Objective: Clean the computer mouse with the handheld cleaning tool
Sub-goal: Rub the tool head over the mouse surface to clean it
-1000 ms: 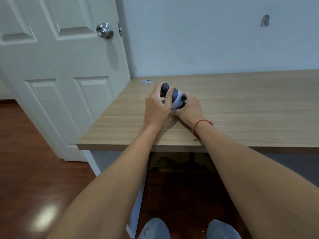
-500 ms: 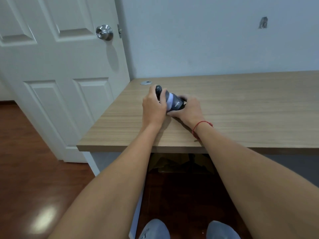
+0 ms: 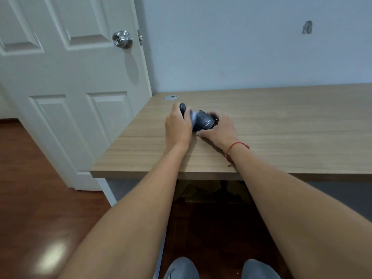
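Note:
My left hand (image 3: pixel 177 126) grips a dark grey handheld cleaning tool (image 3: pixel 203 122) with a white band and white lettering. The tool lies tilted, its rounded back end sticking up past my left fingers and its front end pointing right. My right hand (image 3: pixel 220 128) is cupped over the computer mouse (image 3: pixel 215 119) on the wooden desk (image 3: pixel 281 127). Only a dark sliver of the mouse shows between my fingers and the tool's front end. The tool's front end is pressed against that spot.
A round silver cable grommet (image 3: pixel 171 97) sits at the desk's far left corner. A white door (image 3: pixel 70 97) with a metal knob (image 3: pixel 122 39) stands left of the desk. The wall runs behind the desk. My knees and a dark floor show below the desk edge.
The tool has tipped from nearly upright to lying lower, and its front end has swung right towards my right hand. Both hands stay at the same spot on the desk.

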{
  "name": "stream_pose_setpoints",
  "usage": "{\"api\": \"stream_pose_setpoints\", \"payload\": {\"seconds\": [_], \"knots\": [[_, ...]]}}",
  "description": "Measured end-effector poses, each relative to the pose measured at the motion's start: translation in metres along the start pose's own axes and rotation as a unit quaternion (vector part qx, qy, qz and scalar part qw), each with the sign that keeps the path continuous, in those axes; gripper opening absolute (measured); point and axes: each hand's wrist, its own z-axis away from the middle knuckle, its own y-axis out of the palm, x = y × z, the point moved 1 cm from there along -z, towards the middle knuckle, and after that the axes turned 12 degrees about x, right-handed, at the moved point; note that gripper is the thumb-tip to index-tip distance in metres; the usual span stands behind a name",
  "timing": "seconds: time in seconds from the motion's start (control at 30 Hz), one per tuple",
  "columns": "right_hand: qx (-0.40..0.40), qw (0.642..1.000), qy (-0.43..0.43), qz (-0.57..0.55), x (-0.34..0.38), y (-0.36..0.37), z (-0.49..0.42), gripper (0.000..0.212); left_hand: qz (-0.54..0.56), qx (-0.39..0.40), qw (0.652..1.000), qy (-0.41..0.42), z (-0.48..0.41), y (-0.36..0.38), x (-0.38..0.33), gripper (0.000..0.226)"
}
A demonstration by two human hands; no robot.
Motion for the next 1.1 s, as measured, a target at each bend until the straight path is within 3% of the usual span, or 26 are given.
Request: {"api": "stream_pose_setpoints", "payload": {"seconds": [0.07,0.2,0.33,0.43,0.6,0.73,0.9,1.0,1.1], "knots": [[0.003,1.000,-0.002,-0.003,-0.0011,0.0004,0.0002,0.065,-0.012,-0.013,0.999,-0.033,-0.0015,-0.0012,0.0031,0.022],[0.001,1.000,-0.001,-0.002,-0.0018,0.0007,-0.0007,0.064,0.042,-0.028,0.999,0.015,0.0000,-0.0018,-0.0025,0.022],[0.003,1.000,-0.002,0.006,-0.0016,0.0007,0.0006,0.063,-0.014,-0.018,0.998,-0.062,-0.0025,-0.0009,0.0051,0.024],[-0.002,1.000,-0.007,0.013,-0.0019,0.0008,-0.0003,0.063,0.031,-0.048,0.998,-0.015,-0.0021,-0.0028,-0.0006,0.023],[0.000,1.000,0.000,0.016,-0.0032,0.0022,-0.0017,0.065,-0.034,-0.012,0.996,-0.083,-0.0023,-0.0014,0.0038,0.021],[-0.002,1.000,0.003,0.027,-0.0029,0.0021,-0.0012,0.063,0.034,-0.040,0.998,-0.018,-0.0029,-0.0022,0.0002,0.026],[-0.004,1.000,0.016,0.023,-0.0050,0.0047,-0.0033,0.063,-0.063,0.011,0.997,-0.052,-0.0006,0.0002,0.0014,0.019],[-0.001,1.000,0.025,0.018,-0.0070,0.0047,-0.0049,0.062,0.006,-0.002,1.000,0.000,-0.0016,-0.0001,-0.0005,0.019],[-0.004,0.999,0.026,0.021,-0.0082,0.0031,-0.0046,0.065,-0.031,0.019,0.998,-0.052,-0.0043,0.0016,0.0039,0.020]]}}
